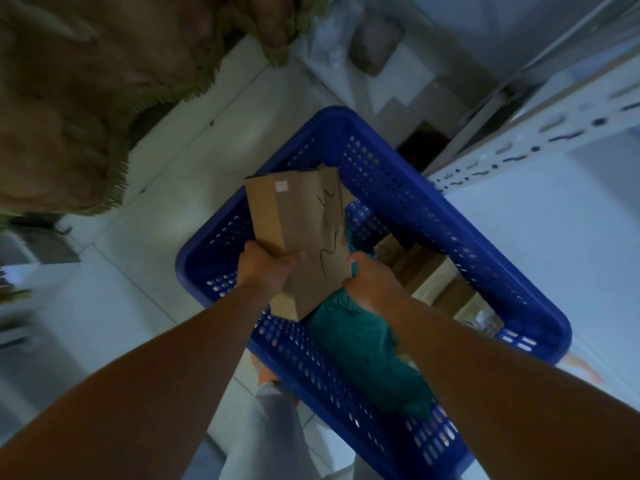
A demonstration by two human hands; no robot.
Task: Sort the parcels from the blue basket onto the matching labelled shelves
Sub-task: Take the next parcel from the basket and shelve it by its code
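step: you're taking one cardboard parcel point(298, 233) out of the blue basket point(433, 192); looks early in the task, other parcels lie inside.
left hand point(266, 268): fingers grasp the parcel's near-left edge, thumb on the top face.
right hand point(372, 284): fingers grasp the near-right edge; the fingers underneath are hidden.
parcel place: basket centre, tilted, long axis toward 12 o'clock, near corner over the teal bag point(363, 341); can't tell whether they touch.
parcel look: long plain brown carton, black marker scribble on the top face, small pale sticker at the far-left corner; writing unreadable.
do it well: hold with both hands, lift clear of the rim, read the marker face before you pick a shelf, don't snag the teal bag.
other load: smaller brown boxes point(433, 278) at 3 o'clock of the parcel.
shelf: white slotted upright point(519, 147) at 2 o'clock; no labels visible.
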